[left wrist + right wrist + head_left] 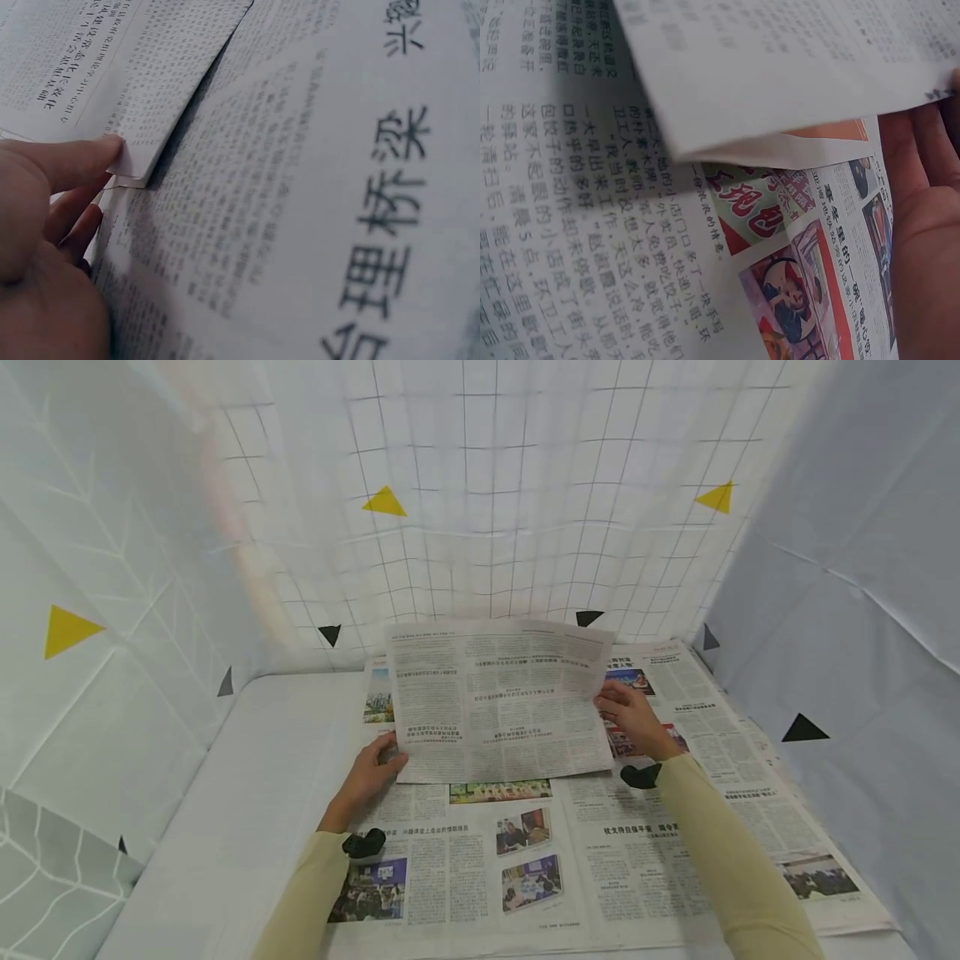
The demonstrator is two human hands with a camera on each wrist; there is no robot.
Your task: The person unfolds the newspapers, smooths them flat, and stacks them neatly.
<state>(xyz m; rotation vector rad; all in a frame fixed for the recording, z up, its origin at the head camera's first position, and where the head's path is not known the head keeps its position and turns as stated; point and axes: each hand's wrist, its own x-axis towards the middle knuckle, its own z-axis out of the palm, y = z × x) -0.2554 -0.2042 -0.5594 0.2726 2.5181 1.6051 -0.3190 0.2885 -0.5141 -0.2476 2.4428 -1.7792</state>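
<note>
A folded newspaper (510, 710) is held between both hands, its upper part tilted up off the sheets below. At its lower left edge my left hand (373, 768) pinches it, thumb on top and fingers beneath, as the left wrist view shows near the paper's corner (135, 161). My right hand (633, 718) grips the right edge, fingers behind the paper. In the right wrist view the folded layers (727, 112) part slightly at the near corner, and that hand (930, 225) shows only partly. Beneath lies a large spread newspaper (465, 860) with text and colour photos.
The spread newspaper covers much of a white table (247, 793), whose surface shows at the left. A white gridded sheet (480, 527) with yellow and black triangles stands behind. Pale fabric walls (840, 568) close in both sides.
</note>
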